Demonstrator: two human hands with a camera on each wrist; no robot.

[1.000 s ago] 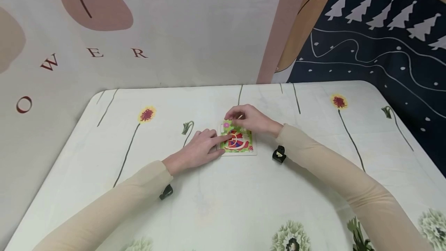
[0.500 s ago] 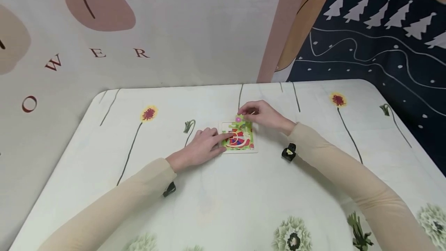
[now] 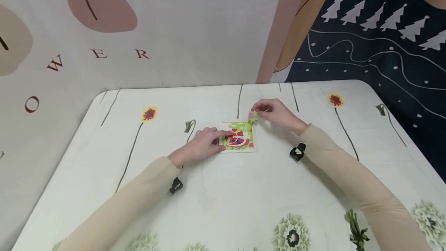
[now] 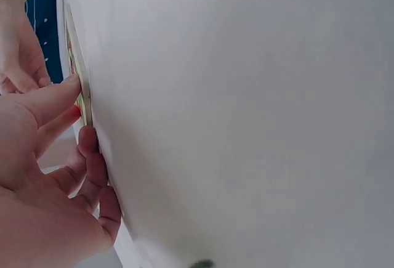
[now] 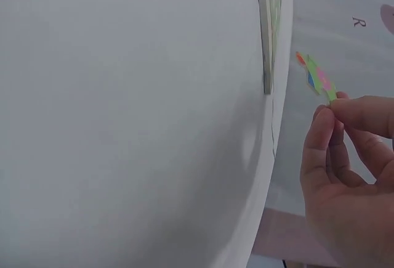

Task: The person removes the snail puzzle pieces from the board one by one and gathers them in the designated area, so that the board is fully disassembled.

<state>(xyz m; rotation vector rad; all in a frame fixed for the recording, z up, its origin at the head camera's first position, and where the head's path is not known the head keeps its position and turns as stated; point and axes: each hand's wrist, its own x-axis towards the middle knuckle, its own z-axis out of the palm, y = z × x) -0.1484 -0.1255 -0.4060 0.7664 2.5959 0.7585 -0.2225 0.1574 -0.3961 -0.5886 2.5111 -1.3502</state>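
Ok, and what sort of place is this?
Probably an indoor corner set up for tabletop work: a white flower-print tabletop, a pale lettered backdrop behind it, and a navy tree-print backdrop towards the right.

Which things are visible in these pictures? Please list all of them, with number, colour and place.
Puzzle: one, green and red with pale border, mid-table
Loose piece: one, green with pink spot, raised near the puzzle's far right corner
Tabletop: one, white with printed flowers, under the puzzle
Pale backdrop: one, whitish with dark red letters, behind the table
Dark backdrop: one, dark blue with white trees, back right
Sleeves: two, beige, on both arms
Small devices: two, black, one by each sleeve
Left grip: one, bare, index finger on the puzzle
Right grip: one, bare, pinching the loose piece
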